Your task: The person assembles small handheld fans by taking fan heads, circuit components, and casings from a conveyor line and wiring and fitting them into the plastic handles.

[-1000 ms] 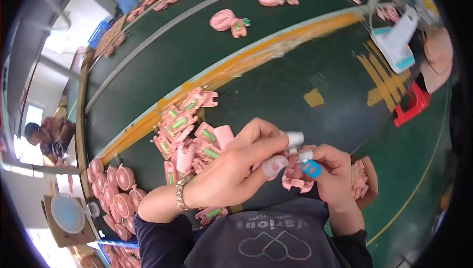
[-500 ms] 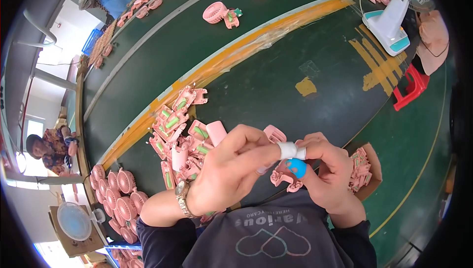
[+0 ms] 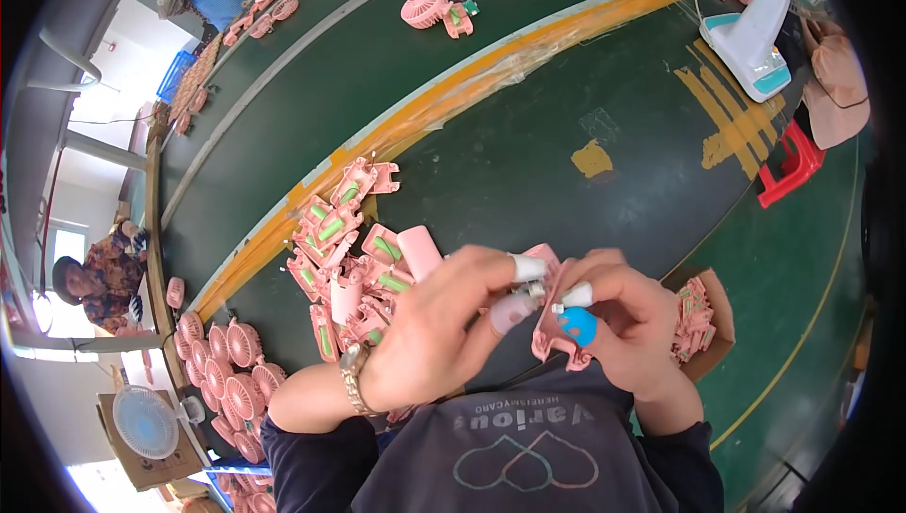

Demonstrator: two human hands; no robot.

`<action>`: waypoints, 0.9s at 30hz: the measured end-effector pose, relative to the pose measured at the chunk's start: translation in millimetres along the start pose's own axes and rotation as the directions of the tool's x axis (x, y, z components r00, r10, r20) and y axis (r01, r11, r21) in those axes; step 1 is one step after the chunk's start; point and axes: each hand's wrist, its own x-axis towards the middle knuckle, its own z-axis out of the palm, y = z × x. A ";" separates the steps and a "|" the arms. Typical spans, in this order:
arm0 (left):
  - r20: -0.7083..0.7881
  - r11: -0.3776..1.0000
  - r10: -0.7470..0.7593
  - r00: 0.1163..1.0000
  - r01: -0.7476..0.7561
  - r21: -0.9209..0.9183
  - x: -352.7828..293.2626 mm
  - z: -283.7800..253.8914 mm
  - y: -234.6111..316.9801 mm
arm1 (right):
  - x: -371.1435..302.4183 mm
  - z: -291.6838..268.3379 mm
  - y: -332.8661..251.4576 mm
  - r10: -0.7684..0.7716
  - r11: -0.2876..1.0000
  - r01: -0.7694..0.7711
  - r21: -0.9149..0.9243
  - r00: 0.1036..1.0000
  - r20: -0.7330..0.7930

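Both my hands meet over a pink plastic fan housing part (image 3: 549, 338) close to my chest. My left hand (image 3: 439, 329), with white finger cots and a wristwatch, pinches the part from the left. My right hand (image 3: 634, 324) grips it from the right, a blue finger cot on one fingertip. A heap of pink handle shells with green batteries (image 3: 349, 258) lies on the dark green bench just left of my hands.
A cardboard box of pink parts (image 3: 696, 319) sits at my right. Pink fan heads (image 3: 236, 386) are stacked at lower left, more fans (image 3: 427, 8) ride the far belt. A white-and-teal device (image 3: 750, 36) and a red stool (image 3: 793, 168) stand right. Other workers sit at left (image 3: 99, 272).
My hands have shifted slightly to the right and kept working on the pink part; the view has tilted a little, moving the bench items upward in the picture.
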 end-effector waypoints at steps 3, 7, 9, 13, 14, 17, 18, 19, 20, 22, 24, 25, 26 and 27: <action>0.013 0.951 -0.125 0.992 0.123 -0.284 0.5 0.3 -4.9 | 13.3 -5.5 -17.3 -0.338 0.775 0.350 -0.526 0.933 0.123; 0.039 0.956 -0.088 0.995 0.095 -0.276 6.1 -0.4 1.9 | 14.3 -0.5 -16.1 -0.471 0.527 0.439 -0.727 0.864 0.180; 0.076 0.940 -0.156 0.985 0.171 -0.296 5.3 -1.3 -0.7 | 14.5 0.3 -11.6 -0.500 0.473 0.454 -0.755 0.844 0.194; 0.071 0.993 -0.025 0.997 0.033 -0.117 9.0 -8.7 -0.3 | 12.3 6.1 -17.3 -0.532 0.332 0.468 -0.819 0.810 0.247; 0.086 0.991 -0.047 0.995 0.057 -0.117 8.7 -9.8 1.7 | 11.9 7.8 -16.8 -0.549 0.317 0.470 -0.824 0.799 0.245; 0.100 0.997 -0.018 0.995 0.026 -0.078 14.3 -15.9 5.3 | 16.1 7.9 -15.8 -0.543 0.368 0.485 -0.793 0.805 0.240; 0.103 0.999 0.038 0.994 -0.035 -0.036 15.8 -18.1 5.7 | 18.9 4.6 -18.6 -0.460 0.506 0.471 -0.723 0.856 0.235; 0.102 0.999 0.035 0.994 -0.031 -0.036 14.6 -19.4 5.7 | 21.4 1.1 -20.7 -0.370 0.634 0.434 -0.640 0.897 0.242; 0.117 0.999 0.019 0.993 -0.016 -0.028 13.1 -20.5 5.3 | 22.7 1.4 -16.9 -0.338 0.733 0.392 -0.556 0.919 0.201; 0.136 1.000 0.004 0.991 0.000 -0.025 11.5 -21.3 5.5 | 24.5 -1.1 -12.5 -0.334 0.741 0.409 -0.533 0.912 0.236; 0.140 0.999 -0.038 0.989 0.039 -0.005 10.7 -21.0 4.8 | 27.0 -2.4 -9.2 -0.328 0.751 0.424 -0.506 0.905 0.272; 0.141 0.999 -0.043 0.989 0.045 -0.008 10.6 -22.0 3.5 | 28.7 -2.6 -7.5 -0.319 0.761 0.427 -0.488 0.902 0.293; 0.192 0.998 -0.063 0.979 0.067 -0.012 10.5 -23.8 1.5 | 29.4 -2.8 -5.8 -0.308 0.772 0.429 -0.469 0.898 0.314; 0.237 0.996 -0.083 0.968 0.089 -0.012 9.6 -25.7 1.0 | 31.0 -2.7 -5.8 -0.306 0.776 0.429 -0.463 0.897 0.318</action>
